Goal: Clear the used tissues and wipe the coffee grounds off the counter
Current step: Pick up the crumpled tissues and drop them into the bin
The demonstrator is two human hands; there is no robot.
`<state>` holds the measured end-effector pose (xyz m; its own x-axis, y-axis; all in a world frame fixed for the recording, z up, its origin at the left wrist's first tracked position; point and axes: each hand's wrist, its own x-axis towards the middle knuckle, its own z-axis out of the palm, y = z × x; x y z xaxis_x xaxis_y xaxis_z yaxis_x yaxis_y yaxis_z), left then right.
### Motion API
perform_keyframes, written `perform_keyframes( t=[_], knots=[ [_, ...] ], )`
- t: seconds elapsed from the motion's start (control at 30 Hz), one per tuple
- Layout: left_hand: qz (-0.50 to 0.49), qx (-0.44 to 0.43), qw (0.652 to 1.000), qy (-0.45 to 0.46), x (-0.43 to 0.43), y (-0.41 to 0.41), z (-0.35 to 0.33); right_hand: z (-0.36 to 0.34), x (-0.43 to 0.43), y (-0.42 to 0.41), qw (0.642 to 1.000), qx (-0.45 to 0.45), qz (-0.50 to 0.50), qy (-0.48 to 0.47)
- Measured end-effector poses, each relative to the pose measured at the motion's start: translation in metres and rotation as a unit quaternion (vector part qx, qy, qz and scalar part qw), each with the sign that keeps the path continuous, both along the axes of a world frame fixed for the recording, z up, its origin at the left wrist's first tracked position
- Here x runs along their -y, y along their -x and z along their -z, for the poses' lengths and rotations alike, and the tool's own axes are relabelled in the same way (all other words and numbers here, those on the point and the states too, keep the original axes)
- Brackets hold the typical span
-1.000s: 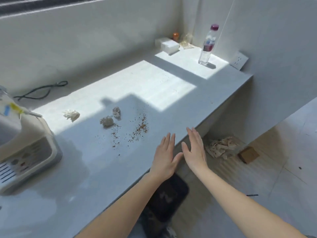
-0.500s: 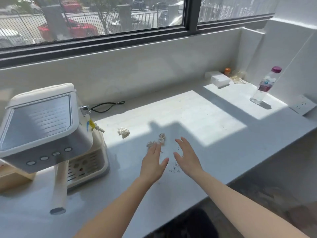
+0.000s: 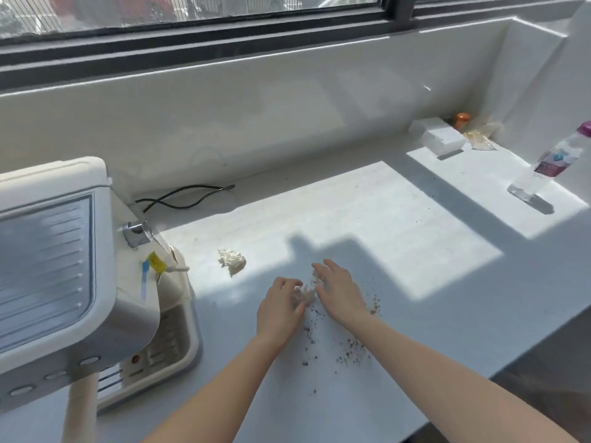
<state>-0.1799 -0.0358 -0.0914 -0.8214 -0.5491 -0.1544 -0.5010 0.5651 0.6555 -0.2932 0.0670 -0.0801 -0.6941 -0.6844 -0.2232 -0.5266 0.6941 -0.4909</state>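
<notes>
Two crumpled used tissues (image 3: 306, 290) lie together on the white counter (image 3: 399, 219), squeezed between my hands. My left hand (image 3: 279, 310) curls its fingers and thumb around the nearer wad. My right hand (image 3: 341, 295) rests flat against their right side with its fingers stretched out and holds nothing. A third crumpled tissue (image 3: 232, 261) lies apart to the left, in sunlight. Brown coffee grounds (image 3: 350, 348) are scattered on the counter under and around my wrists, with a denser patch (image 3: 374, 306) right of my right hand.
A cream coffee machine (image 3: 57, 266) fills the left side, its black cable (image 3: 185, 196) looping behind it. At the far right stand a white box (image 3: 443, 142), an orange-capped item (image 3: 462, 118), a plastic bag (image 3: 483, 137) and a water bottle (image 3: 543, 169). The counter's front edge runs along the lower right.
Both hands have moved forward from above the grounds onto the two tissues. My left fingers have curled onto a wad. The view has dipped lower and come closer to the counter.
</notes>
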Motion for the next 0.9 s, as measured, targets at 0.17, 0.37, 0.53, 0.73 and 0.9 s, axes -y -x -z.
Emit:
perform_keyframes(
  t=[0.17, 0.37, 0.53, 0.73, 0.9],
  knots=[
    [-0.006, 0.001, 1.0, 0.009, 0.004, 0.006, 0.009, 0.008, 0.004, 0.003, 0.998, -0.049, 0.033, 0.014],
    [-0.029, -0.025, 0.999, 0.019, 0.002, 0.01, -0.002, 0.002, -0.005, 0.0, 0.993, -0.031, 0.088, 0.071],
    [-0.016, -0.071, 0.997, 0.015, -0.029, 0.01, -0.018, -0.014, -0.03, -0.006, 0.98, 0.025, 0.138, 0.141],
    [-0.012, -0.117, 0.992, -0.036, -0.091, 0.005, -0.036, -0.027, -0.094, -0.018, 0.952, 0.072, 0.215, 0.205],
    [0.044, -0.129, 0.989, -0.06, -0.151, -0.011, -0.039, -0.022, -0.165, -0.046, 0.931, 0.054, 0.284, 0.223]
  ],
)
